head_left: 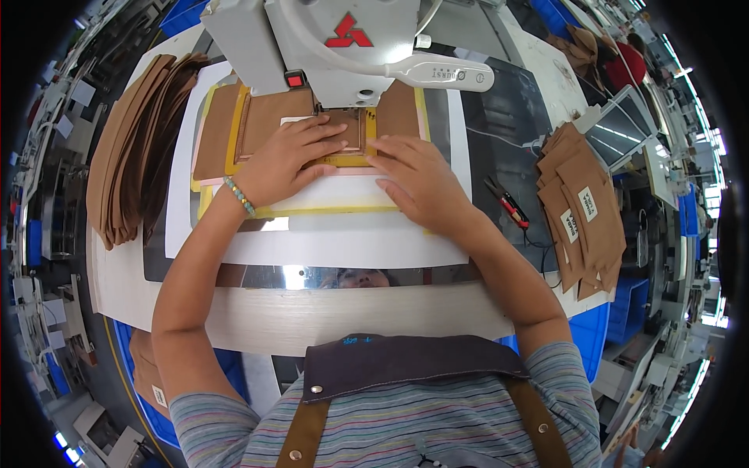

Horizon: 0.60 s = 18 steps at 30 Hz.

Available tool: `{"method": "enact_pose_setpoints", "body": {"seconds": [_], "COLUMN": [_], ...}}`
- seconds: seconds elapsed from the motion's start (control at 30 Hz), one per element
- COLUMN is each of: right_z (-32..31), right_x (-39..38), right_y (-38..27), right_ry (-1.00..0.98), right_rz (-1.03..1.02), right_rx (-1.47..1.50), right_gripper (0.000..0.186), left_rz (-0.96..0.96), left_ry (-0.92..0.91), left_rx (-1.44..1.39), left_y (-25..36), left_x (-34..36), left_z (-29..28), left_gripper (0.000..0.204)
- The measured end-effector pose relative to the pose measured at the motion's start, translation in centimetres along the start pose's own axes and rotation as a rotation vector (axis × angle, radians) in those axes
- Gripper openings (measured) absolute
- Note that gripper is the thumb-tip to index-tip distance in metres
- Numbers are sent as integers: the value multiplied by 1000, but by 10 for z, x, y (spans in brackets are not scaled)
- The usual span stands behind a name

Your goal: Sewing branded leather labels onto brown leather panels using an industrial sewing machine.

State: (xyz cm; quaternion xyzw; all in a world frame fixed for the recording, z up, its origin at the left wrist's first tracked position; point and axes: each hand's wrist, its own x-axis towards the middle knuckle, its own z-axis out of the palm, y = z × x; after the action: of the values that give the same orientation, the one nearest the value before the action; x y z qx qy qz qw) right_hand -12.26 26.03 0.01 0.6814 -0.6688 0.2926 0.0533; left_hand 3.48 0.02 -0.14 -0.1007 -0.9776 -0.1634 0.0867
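My left hand (290, 156), with a beaded bracelet (239, 196) at its wrist, lies flat with fingers spread on a yellow-edged template frame (233, 144). Across that frame's right edge rest the outstretched fingers of my right hand (420, 173). Neither hand grips anything that I can see. Brown fabric (214, 148) lies at the frame, showing on both sides of it. Directly above the far part of the frame stands the sewing machine head (351, 54); its needle area is partly hidden. White sheeting (343, 189) with yellow tape along its edge lies nearer me.
Folded brown fabric pieces (129, 156) are stacked at the left. At the right lie red-and-black thread snips (509, 204) and a pile of labelled brown pieces (585, 203). A white lamp (445, 73) juts rightward from the machine. Blue bins (591, 335) stand below the table's near edge.
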Motion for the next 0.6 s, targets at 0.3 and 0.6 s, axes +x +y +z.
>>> {"method": "enact_pose_setpoints", "body": {"seconds": [0.3, 0.6], "right_z": [-4, -11], "right_x": [-6, -3], "right_y": [12, 0], "right_ry": [128, 95], "right_rz": [205, 38], "right_rx": [178, 444], "right_gripper": [20, 33], "left_rz": [-115, -189], "left_ry": [10, 63], "left_rx": [-26, -146], "left_y": [-5, -18], "left_x": [19, 25], "left_z": [-3, 9], "left_gripper": [39, 41]}}
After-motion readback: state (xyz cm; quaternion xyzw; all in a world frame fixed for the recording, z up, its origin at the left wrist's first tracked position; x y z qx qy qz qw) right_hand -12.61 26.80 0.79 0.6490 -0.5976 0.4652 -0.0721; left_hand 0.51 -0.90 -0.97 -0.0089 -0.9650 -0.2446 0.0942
